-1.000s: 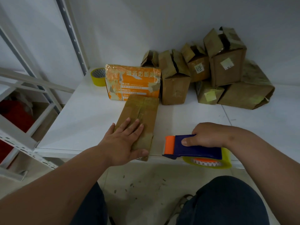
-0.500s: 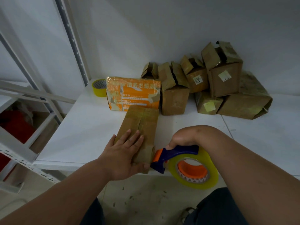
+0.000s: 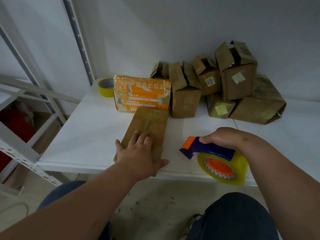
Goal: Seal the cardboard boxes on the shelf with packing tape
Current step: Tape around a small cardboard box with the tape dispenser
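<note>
**Sealing Status: One Box at Hand, Stack Pending**

At the front edge of the shelf, the flat cardboard box lay lengthwise, glossy tape apparently already along its centre seam. The left hand pressed flat on its near end, fingers straight. The right hand gripped the tape dispenser, held just beside the box and clear of it. Behind, several brown boxes stood with flaps open, evidently unsealed. Most of the task appeared outstanding.

Dim, flat indoor light; soft shadows; wide-angle bending at edges; slight blur overall
</note>
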{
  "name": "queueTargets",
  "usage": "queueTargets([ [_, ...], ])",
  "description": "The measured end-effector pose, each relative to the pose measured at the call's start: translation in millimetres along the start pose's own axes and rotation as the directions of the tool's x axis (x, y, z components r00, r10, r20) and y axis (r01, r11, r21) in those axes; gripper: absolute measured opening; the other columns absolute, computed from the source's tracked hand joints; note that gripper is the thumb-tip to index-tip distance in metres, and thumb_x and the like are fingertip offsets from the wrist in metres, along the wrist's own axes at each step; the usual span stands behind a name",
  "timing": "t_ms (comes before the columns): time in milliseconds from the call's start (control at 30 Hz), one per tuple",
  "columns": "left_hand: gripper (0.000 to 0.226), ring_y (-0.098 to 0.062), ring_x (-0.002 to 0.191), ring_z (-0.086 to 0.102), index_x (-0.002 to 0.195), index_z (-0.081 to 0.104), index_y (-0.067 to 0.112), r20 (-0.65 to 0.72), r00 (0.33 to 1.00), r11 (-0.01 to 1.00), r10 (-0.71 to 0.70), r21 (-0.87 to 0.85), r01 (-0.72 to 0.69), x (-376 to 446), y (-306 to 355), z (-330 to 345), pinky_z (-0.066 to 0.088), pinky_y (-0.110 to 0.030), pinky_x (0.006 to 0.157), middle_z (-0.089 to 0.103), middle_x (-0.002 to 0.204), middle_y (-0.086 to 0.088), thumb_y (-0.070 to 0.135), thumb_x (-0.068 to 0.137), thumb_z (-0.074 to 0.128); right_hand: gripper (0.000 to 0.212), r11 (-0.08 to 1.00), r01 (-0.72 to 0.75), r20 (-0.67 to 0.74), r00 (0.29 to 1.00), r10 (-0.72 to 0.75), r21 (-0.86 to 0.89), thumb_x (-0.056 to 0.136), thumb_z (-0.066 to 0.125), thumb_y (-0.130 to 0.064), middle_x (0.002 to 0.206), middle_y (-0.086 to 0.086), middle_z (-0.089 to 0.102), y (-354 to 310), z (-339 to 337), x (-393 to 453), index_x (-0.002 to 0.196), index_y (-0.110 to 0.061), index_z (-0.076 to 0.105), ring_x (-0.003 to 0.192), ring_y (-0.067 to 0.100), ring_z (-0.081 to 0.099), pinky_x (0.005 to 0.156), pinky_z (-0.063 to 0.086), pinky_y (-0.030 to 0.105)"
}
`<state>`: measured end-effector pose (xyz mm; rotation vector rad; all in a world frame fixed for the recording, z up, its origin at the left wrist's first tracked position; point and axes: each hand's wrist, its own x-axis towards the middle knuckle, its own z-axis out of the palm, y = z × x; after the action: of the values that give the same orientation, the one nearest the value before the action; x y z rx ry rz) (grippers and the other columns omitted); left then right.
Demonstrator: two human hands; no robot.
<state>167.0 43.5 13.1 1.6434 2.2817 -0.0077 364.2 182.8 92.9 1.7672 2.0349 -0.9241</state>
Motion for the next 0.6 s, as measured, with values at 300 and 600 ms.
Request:
queueTargets([
  [300, 0.072, -0.028, 0.150, -0.007, 0.144, 0.017, 0.023, -0.010, 0.999, 0.989, 0.031, 0.148, -0.029, -2, 32, 6, 0.004, -0.072, 0.111, 0.013, 0.157, 0.003, 0.033, 0.084, 0.057, 0.050, 0.981, 0.068, -0.066, 0.996, -0.057, 0.182, 0.085, 0.061, -0.058, 0.090, 0.009, 0.070, 23, 13, -8, 0.094, -0.009, 0.065, 0.079, 0.024, 0.068, 0.065, 0.048, 0.028],
  [600, 0.083, -0.015, 0.151, -0.001, 0.155, 0.005, 0.028, -0.055, 0.934, 0.903, 0.352, 0.282, -0.324, -8, -23, 9, 0.003, -0.049, 0.121, 0.002, 0.163, 0.009, 0.019, 0.089, 0.055, 0.050, 0.931, 0.125, -0.075, 0.992, -0.106, 0.342, 0.081, 0.063, -0.057, 0.080, 0.007, 0.075, 54, 17, -20, 0.090, -0.009, 0.071, 0.075, 0.026, 0.072, 0.075, 0.056, 0.039],
])
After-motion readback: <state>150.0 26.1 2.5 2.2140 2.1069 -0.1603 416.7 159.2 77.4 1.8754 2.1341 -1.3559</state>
